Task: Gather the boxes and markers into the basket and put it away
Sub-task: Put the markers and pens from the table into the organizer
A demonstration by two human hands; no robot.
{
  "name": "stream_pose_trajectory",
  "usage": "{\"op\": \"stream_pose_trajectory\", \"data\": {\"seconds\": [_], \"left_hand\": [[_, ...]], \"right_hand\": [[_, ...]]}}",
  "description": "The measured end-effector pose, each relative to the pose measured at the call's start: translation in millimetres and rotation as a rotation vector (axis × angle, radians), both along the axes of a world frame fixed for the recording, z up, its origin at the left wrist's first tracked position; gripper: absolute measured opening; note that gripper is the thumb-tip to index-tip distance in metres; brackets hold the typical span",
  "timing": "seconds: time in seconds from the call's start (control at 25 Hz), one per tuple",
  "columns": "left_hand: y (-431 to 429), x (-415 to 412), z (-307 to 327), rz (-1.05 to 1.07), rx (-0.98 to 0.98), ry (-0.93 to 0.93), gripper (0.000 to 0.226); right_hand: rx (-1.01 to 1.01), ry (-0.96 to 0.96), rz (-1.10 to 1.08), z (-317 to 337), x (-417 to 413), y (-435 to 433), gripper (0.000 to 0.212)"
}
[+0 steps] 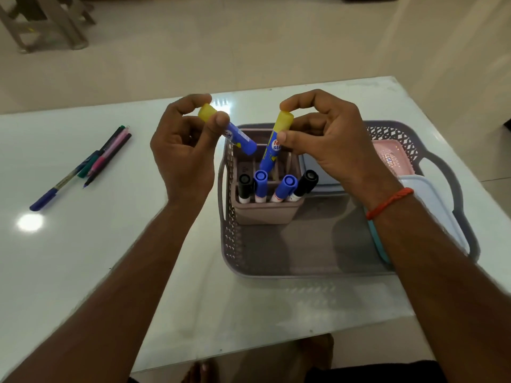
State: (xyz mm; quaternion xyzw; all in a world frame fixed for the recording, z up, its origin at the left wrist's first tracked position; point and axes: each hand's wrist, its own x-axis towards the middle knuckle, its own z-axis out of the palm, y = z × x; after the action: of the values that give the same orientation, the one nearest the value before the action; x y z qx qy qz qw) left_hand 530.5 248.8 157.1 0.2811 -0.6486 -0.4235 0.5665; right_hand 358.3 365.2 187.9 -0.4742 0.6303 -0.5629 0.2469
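basket [304, 250]: grey lattice | holder [265, 214]: mauve | glue sticks [272, 150]: blue, yellow caps | markers [286, 186]: blue and black caps | boxes [392, 158]: pink, pale blue | surface [83, 258]: glossy white

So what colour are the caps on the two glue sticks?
Yellow, on both glue sticks, seen from the head view, the only one.

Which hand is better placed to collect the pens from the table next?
The left hand, probably. The loose pens lie on the table to its left, outside the basket. The right hand is above the basket, farther away. Both hold glue sticks now.
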Motion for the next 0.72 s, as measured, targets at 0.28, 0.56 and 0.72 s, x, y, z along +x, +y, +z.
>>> {"op": "stream_pose_trajectory", "data": {"seconds": [0.28,0.56,0.72], "left_hand": [[4.0,-5.6,-7.7,-0.086,-0.011,-0.176,0.034],[5.1,-5.2,-2.4,-0.192,-0.078,-0.199,0.034],[9.2,-8.9,-3.0,-0.192,-0.1,-0.302,0.029]], "right_hand": [[0.014,0.018,0.108,3.9,1.2,3.8,0.035],[0.057,0.139,0.185,5.2,1.7,4.1,0.032],[0.08,0.175,0.193,5.7,1.0,5.7,0.031]]}}
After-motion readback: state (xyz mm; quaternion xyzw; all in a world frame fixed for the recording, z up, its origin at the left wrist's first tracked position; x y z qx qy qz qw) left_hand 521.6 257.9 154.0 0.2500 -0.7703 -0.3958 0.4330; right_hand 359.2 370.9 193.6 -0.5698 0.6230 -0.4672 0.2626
